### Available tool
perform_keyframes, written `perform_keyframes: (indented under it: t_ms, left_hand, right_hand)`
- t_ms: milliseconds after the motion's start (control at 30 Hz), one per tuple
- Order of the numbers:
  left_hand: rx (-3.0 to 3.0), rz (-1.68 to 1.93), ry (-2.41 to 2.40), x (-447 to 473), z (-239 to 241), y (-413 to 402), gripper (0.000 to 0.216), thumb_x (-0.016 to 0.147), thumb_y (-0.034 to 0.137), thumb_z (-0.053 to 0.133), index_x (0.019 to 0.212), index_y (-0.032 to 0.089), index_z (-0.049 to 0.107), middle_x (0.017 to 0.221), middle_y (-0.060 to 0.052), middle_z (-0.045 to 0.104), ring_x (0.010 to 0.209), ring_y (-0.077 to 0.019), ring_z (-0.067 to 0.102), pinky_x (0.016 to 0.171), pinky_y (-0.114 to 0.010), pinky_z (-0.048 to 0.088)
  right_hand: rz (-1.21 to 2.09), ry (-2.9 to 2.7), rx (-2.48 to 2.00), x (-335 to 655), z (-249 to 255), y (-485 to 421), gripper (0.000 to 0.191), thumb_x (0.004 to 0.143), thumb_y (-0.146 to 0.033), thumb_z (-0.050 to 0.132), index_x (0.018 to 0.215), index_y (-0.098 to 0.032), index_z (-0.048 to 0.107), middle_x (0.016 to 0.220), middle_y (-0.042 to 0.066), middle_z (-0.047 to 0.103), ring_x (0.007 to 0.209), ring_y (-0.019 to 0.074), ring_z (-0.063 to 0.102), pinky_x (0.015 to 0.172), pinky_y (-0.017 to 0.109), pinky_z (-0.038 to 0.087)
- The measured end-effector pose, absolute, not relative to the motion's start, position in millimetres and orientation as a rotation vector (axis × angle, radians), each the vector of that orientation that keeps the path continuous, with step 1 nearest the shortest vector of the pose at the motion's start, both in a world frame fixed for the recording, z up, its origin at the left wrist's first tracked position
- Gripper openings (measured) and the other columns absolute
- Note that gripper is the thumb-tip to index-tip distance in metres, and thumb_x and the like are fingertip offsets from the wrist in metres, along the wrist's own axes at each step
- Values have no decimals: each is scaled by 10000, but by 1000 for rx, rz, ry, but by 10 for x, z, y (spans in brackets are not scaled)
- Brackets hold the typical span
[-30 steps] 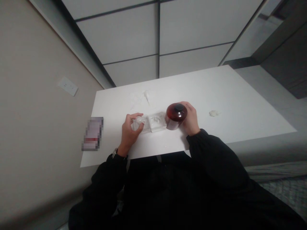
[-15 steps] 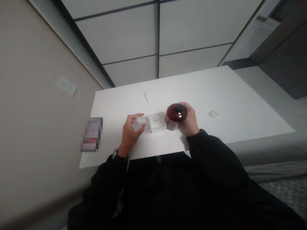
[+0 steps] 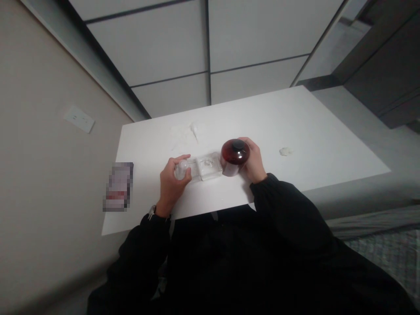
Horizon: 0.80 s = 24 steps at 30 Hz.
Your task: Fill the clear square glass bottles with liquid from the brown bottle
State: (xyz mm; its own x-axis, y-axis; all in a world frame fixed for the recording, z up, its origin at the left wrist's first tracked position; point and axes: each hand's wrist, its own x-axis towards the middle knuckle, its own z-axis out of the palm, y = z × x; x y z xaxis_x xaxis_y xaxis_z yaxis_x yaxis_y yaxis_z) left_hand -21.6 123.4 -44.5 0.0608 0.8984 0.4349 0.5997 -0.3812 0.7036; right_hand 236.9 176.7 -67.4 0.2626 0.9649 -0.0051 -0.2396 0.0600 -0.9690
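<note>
white wad [image 3: 285, 151], wall socket [image 3: 79, 119].

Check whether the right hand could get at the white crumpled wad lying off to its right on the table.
Probably yes: the table between the right hand and the white wad is bare, but that hand is wrapped around the dark red bottle.

A dark red-brown bottle [image 3: 233, 156] with a black cap, clear containers [image 3: 200, 168], white table [image 3: 321, 144].

One brown bottle [image 3: 234, 156], two clear containers [image 3: 208, 167].
</note>
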Motion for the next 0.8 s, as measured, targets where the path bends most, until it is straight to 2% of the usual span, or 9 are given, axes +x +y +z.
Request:
perform_keyframes:
  t_ms: [267, 567, 800]
  left_hand:
    - [1961, 1214, 1448, -231, -468, 1273, 194, 934, 386, 691, 1024, 241, 598, 1213, -94, 778, 1167, -271, 731, 1057, -489, 569]
    - [1919, 1221, 1451, -233, -491, 1286, 235, 917, 400, 699, 1060, 239, 604, 1184, -83, 766, 1125, -270, 719, 1034, -475, 556]
    - [1927, 1220, 1444, -232, -507, 1282, 229, 927, 377, 679, 1082, 234, 588, 1194, -90, 761, 1131, -266, 720, 1041, -475, 558]
  right_hand:
    - [1102, -871, -1131, 2376, -640, 1746, 234, 835, -469, 722, 801, -249, 647, 854, 3, 691, 862, 198, 631, 867, 397, 525]
    - [1117, -841, -1095, 2363, -618, 1719, 189, 771, -415, 756, 794, -244, 681, 821, -12, 713, 806, 180, 644, 832, 375, 538]
    - [1089, -904, -1119, 2379, -651, 1714, 173, 816, -410, 747, 825, -248, 688, 849, -6, 726, 828, 189, 658, 877, 407, 553]
